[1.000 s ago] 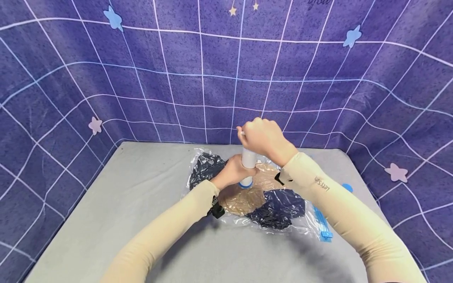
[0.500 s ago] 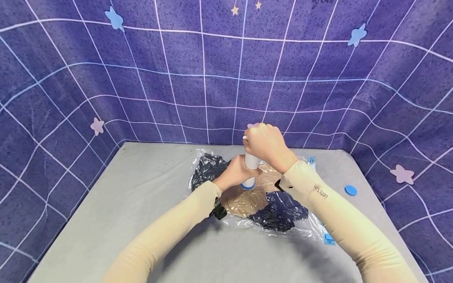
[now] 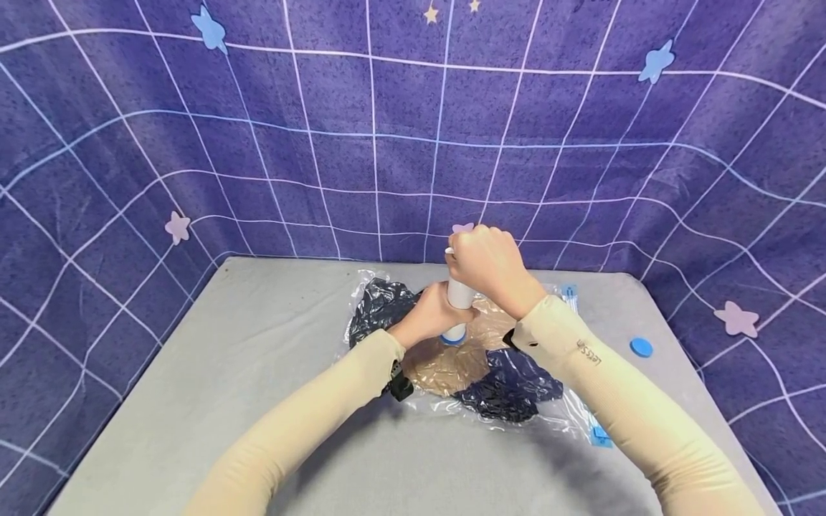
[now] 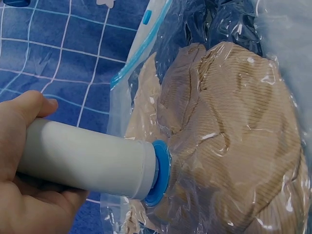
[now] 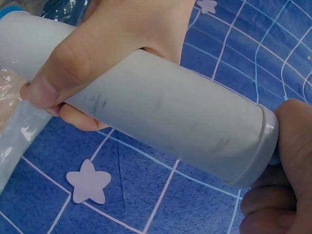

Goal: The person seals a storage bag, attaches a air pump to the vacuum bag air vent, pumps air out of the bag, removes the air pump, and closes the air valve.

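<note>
A white hand pump (image 3: 460,295) stands on a clear vacuum storage bag (image 3: 445,405), its lower end at the bag's blue valve ring (image 4: 162,173). Through the plastic show tan ribbed clothing (image 4: 234,126) and dark clothing (image 3: 510,383). My left hand (image 3: 434,313) wraps round the pump's barrel, thumb across it in the right wrist view. At the top, my right hand (image 3: 485,261) grips the pump's handle, whose white end pokes out beside the fist. In the right wrist view the right fist sits close against the barrel's end cap (image 5: 261,146).
A round blue cap (image 3: 641,347) lies on the grey tabletop (image 3: 258,322) at the right. The bag's blue zip slider (image 3: 600,433) is at its right edge. A purple gridded curtain (image 3: 400,165) with stars surrounds the table's back and sides.
My right fist has come down slightly toward the barrel since a second ago. The left hand keeps its hold on the pump. The blue cap, partly behind the right arm before, shows fully.
</note>
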A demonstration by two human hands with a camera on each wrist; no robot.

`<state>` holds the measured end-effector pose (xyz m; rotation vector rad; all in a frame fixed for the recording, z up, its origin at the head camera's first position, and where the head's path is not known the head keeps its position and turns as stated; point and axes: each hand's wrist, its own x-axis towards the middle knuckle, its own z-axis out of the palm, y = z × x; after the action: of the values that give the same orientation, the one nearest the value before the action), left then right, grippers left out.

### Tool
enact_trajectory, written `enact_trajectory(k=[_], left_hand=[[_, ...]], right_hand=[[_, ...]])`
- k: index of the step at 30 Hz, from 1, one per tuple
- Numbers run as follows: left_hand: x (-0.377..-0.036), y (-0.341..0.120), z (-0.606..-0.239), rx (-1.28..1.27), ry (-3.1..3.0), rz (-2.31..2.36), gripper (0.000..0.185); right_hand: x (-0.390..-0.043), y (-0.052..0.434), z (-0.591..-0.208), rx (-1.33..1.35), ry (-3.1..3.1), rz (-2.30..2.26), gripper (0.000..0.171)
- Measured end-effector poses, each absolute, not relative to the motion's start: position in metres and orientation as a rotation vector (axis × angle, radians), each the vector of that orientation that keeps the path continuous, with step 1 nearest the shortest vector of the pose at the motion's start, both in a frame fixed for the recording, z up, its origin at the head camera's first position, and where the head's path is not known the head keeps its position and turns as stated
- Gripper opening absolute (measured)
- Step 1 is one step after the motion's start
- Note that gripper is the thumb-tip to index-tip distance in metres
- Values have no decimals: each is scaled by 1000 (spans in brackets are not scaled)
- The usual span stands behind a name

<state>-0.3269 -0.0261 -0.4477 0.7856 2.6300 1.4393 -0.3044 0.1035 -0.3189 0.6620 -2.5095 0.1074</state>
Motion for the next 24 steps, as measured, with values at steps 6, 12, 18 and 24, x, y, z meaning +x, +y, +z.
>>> enact_trajectory(k=[6, 12, 18, 24], left_hand=[[-326, -26, -450, 779, 2606, 1434, 33], [-329, -32, -452, 772, 2588, 1496, 32], [-328, -30, -451, 765, 2588, 1500, 31], [-327, -25, -451, 748, 2606, 1516, 28]], right_hand=[[-302, 105, -311, 695, -2620, 89, 34], [-308, 96, -297, 638, -2755, 66, 24], [-310, 95, -283, 583, -2841, 30, 21], [-307, 99, -262, 562, -2784, 22, 29]])
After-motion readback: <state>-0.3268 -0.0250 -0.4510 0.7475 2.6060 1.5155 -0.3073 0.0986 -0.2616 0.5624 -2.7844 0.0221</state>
